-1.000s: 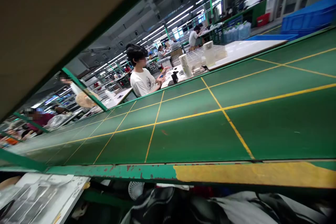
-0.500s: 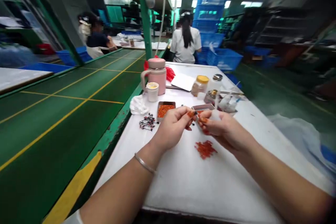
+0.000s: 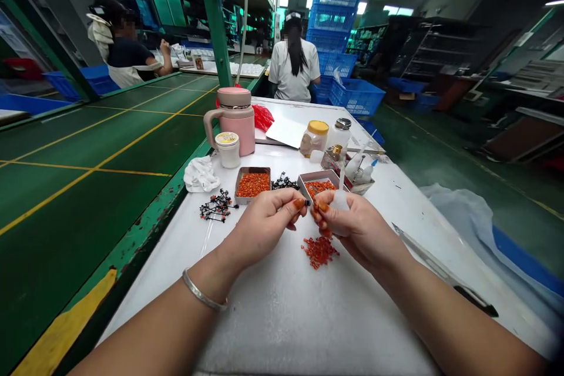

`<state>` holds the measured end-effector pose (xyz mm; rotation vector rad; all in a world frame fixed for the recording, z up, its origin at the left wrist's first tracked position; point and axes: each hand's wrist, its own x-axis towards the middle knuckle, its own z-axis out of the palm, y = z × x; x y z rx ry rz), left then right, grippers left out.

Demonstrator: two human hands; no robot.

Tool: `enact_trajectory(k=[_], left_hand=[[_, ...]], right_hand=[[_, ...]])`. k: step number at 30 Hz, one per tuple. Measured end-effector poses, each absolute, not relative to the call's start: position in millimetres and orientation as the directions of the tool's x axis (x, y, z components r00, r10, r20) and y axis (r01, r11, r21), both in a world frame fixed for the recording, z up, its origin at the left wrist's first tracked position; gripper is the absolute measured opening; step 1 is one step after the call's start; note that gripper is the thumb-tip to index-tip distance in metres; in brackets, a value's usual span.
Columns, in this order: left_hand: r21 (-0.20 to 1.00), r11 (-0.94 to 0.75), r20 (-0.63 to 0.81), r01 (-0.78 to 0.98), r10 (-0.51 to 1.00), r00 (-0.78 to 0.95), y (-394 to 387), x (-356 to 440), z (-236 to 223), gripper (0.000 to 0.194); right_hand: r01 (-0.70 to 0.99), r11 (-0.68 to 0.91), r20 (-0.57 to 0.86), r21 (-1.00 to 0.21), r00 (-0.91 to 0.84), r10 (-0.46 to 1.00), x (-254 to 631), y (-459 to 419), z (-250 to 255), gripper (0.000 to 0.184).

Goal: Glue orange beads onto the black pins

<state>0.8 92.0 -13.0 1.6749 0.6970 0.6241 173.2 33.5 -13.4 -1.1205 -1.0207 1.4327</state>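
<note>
So, both hands are up over the white worktop (image 3: 282, 317), tips nearly meeting. Left hand (image 3: 264, 220) — fingers closed in a pinch, a tiny black part (image 3: 307, 202) in the tips. Right hand (image 3: 363, 223) — fingers curled in, translucent squeeze bottle (image 3: 340, 198) held nozzle up; it seems to pinch an orange bead too, too small to be sure.

Progress, my read: midway. Black stems with orange ends (image 3: 218, 207) lie tangled left of the left tray (image 3: 238, 185), seemingly the finished ones; a second black heap (image 3: 285, 181), between the trays, shows no clear orange from here, so probably unworked. Plenty of orange left: the left tray and right tray (image 3: 318, 175) both hold beads, plus a loose bead pile (image 3: 321, 252) just below the hands.

Materials: beads glossy, faceted-looking; stems thin, knobby-ended. Trays shallow, box-shaped, straight-walled. White cloth (image 3: 200, 175) soft, crumpled; mug (image 3: 238, 126) matte pink with a chunky handle; lidded tub (image 3: 229, 153) smooth beside it. Silvery bangle (image 3: 203, 292) on the left wrist. Fingertips stained orange-brown.
</note>
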Motion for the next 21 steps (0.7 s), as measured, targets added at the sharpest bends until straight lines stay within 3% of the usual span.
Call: enact_trajectory(k=[7, 21], left_hand=[[0.925, -0.285, 0.051, 0.251, 0.749, 0.661, 88.7, 0.7, -16.1, 0.031], [0.858, -0.403, 0.114, 0.318, 0.753, 0.648, 87.6, 2.8, -16.4, 0.024]], right_hand=[[-0.205, -0.138, -0.121, -0.969, -0.095, 0.988, 175.9, 33.5, -11.4, 0.019], [-0.144, -0.109, -0.091, -0.984, -0.125, 0.988, 179.7, 36.3, -16.1, 0.016]])
